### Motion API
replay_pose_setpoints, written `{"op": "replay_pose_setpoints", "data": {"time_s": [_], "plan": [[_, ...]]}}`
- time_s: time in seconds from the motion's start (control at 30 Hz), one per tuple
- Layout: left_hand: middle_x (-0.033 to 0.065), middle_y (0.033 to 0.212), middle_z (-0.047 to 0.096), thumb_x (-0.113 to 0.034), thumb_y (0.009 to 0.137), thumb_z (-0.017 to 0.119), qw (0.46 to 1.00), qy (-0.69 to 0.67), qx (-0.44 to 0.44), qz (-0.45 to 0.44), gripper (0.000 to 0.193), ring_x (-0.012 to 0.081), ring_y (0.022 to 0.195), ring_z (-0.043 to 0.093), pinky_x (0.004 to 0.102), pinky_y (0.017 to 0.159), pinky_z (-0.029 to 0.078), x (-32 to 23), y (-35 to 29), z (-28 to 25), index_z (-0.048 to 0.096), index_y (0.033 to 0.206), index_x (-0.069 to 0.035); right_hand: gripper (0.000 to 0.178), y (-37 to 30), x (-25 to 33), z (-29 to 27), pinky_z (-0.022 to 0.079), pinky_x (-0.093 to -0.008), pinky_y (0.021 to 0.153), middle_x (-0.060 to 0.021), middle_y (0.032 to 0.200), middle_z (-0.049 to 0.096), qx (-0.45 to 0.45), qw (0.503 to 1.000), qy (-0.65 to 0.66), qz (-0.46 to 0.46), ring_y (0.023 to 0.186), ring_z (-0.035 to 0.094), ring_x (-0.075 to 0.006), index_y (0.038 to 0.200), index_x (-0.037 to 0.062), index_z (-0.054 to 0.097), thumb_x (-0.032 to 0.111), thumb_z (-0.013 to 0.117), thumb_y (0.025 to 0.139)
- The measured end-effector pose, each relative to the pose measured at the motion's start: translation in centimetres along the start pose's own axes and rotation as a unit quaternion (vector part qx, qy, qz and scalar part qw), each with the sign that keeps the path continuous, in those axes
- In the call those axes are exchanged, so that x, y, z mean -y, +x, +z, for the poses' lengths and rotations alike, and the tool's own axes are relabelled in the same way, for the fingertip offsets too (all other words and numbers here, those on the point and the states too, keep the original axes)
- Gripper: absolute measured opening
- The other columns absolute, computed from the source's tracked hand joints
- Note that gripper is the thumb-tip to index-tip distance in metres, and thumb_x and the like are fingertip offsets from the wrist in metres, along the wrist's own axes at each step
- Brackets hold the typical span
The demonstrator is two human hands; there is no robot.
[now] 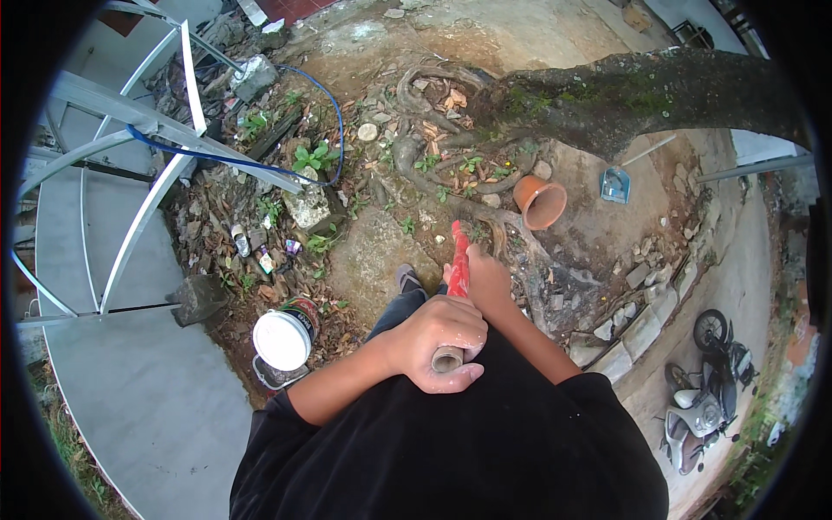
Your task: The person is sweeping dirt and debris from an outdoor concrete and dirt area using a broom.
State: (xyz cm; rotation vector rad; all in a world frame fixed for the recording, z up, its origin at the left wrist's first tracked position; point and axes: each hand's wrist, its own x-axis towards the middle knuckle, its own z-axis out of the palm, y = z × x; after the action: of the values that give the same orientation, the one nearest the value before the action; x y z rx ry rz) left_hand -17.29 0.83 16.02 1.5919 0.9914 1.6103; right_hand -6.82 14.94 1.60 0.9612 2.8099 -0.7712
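Note:
Both of my hands grip a pole with a red covering (460, 276). My left hand (445, 340) is wrapped round its near end, close to my body, where a round, hollow, brownish end shows in the fist. Pale specks dot that hand's knuckles. Farther along, my right hand (488, 284) closes on the red part. The pole points away from me toward the tree roots (468, 208); its far tip looks foreshortened, so I cannot tell what is at that end. One of my feet (406, 277) shows beside it on the rocky ground.
A thick mossy tree trunk (598, 100) crosses at upper right. An orange pot (544, 204) lies tipped near a blue dustpan (614, 185). To my left are a bucket with a white lid (282, 340), a metal frame (156, 117) and a blue hose (339, 121). A motorcycle (706, 403) stands at right.

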Motion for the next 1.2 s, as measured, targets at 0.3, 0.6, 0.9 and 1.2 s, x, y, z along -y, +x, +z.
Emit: {"op": "replay_pose_setpoints", "data": {"time_s": [0.3,0.6,0.9,1.2], "plan": [[0.0067,0.06,0.043,-0.011,0.075,0.069,0.999,0.028,0.009,0.016,0.028,0.0319,0.055,0.047,0.0428,0.056,0.036,0.7,0.5,-0.9,0.044,0.064,-0.01,0.052,2.6,0.3,0.7,0.056,-0.0539,0.066,-0.0217,0.077,0.071,0.018,0.999,0.038,-0.028,0.075,0.073,-0.0438,0.118,0.0055,0.057,0.046,0.071,0.09],[0.0087,0.066,0.046,-0.013,0.076,0.067,0.999,0.037,0.028,0.0,0.025,0.0336,0.065,0.05,0.0443,0.065,0.039,5.7,4.1,-1.9,0.045,0.066,-0.007,0.035,7.0,-5.7,0.1,0.057,-0.0491,0.069,-0.0213,0.084,0.073,-0.055,0.981,0.17,-0.082,0.079,0.073,-0.0412,0.114,0.0054,0.069,0.026,0.075,0.086],[0.0127,0.075,0.051,-0.015,0.073,0.063,0.996,0.047,-0.039,-0.058,0.019,0.0375,0.075,0.052,0.0471,0.077,0.041,21.6,8.5,-2.0,0.048,0.069,-0.004,0.032,17.6,-19.1,3.9,0.056,-0.0442,0.07,-0.0205,0.08,0.071,-0.113,0.967,0.229,-0.012,0.076,0.074,-0.0365,0.116,0.0017,0.069,0.016,0.075,0.088],[0.0085,0.066,0.045,-0.012,0.069,0.065,0.99,0.08,-0.094,-0.065,0.019,0.0314,0.061,0.047,0.0426,0.065,0.04,15.6,17.9,-0.6,0.047,0.065,-0.007,0.03,17.8,-15.0,-4.2,0.057,-0.0429,0.073,-0.0176,0.088,0.073,0.028,0.951,0.304,-0.041,0.082,0.074,-0.0358,0.113,0.0043,0.068,0.012,0.076,0.085]]}}
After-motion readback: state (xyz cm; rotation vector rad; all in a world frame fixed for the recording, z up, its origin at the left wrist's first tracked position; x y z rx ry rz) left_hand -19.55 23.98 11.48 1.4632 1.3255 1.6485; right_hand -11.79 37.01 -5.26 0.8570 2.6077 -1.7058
